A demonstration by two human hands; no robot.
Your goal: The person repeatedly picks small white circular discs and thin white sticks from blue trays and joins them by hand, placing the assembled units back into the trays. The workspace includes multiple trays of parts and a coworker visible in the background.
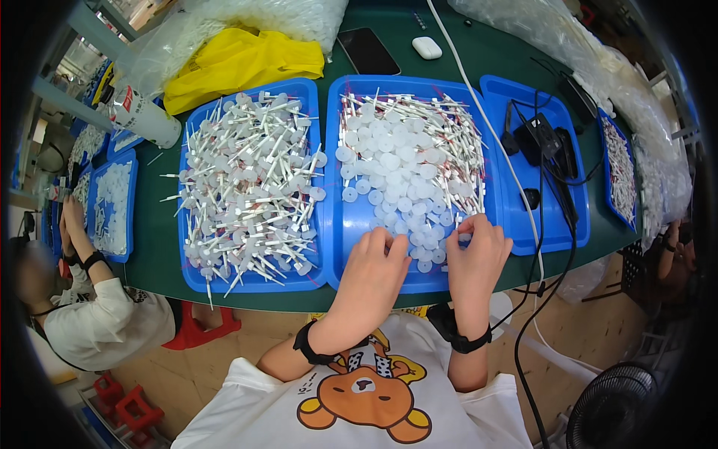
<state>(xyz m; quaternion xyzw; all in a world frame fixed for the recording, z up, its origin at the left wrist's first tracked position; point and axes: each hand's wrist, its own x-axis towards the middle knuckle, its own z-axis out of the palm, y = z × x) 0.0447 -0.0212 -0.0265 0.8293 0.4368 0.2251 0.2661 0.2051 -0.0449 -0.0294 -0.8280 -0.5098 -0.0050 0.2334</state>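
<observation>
Both hands are at the near edge of the middle blue tray (338, 224). It holds a heap of translucent white discs (389, 161) and thin white sticks with red wires (456, 138). My left hand (374, 269) hovers over the lower discs, fingers curled together; whatever they hold is hidden. Just to its right, my right hand (479, 251) has thumb and fingertips pinched, with something small and pale partly showing between them, too small to name. Left of these, another blue tray (196, 278) is piled with white sticks that have discs on them.
A right-hand blue tray (516, 232) holds black adapters and cables (542, 138); a white cable (490, 105) crosses its left side. At the back lie a yellow bag (247, 63), a phone (368, 51) and a white case (427, 48). A co-worker (105, 322) sits at left.
</observation>
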